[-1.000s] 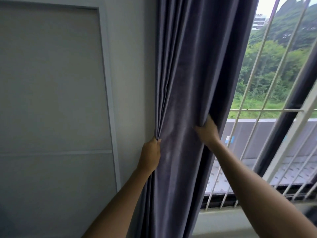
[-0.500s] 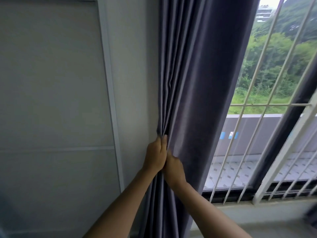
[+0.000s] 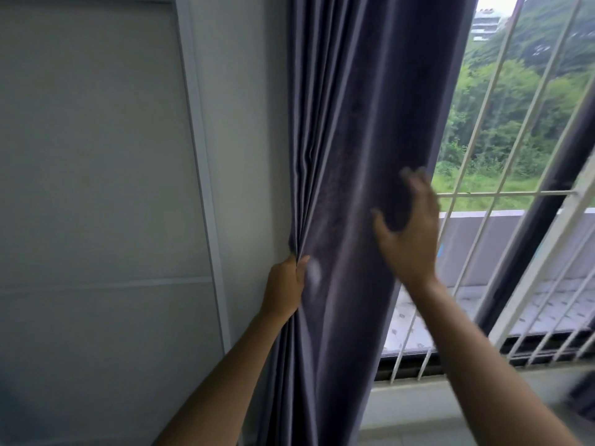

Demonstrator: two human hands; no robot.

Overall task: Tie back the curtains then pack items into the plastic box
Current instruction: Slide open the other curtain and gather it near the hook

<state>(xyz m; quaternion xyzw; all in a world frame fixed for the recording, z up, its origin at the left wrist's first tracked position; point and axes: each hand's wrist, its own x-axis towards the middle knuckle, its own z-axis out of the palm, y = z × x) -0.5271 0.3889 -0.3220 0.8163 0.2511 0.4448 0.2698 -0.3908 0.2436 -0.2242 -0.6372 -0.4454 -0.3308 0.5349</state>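
Note:
A dark grey-purple curtain (image 3: pixel 363 130) hangs from the top of the view down past the bottom, gathered into folds along its left side. My left hand (image 3: pixel 285 289) grips a bunch of those folds near the wall. My right hand (image 3: pixel 410 233) is blurred, with spread fingers and thumb apart, in front of the curtain's right edge; whether it touches the cloth I cannot tell. No plastic box or tie-back is in view.
A pale wall with a framed panel (image 3: pixel 96 188) fills the left. Right of the curtain is a window with white bars (image 3: pixel 483 194) and a dark frame post (image 3: pixel 547 201). A light sill (image 3: pixel 418 410) runs below.
My right hand has let go beside my left hand and swung up and right to the curtain's outer edge. My left hand keeps its grip on the folds.

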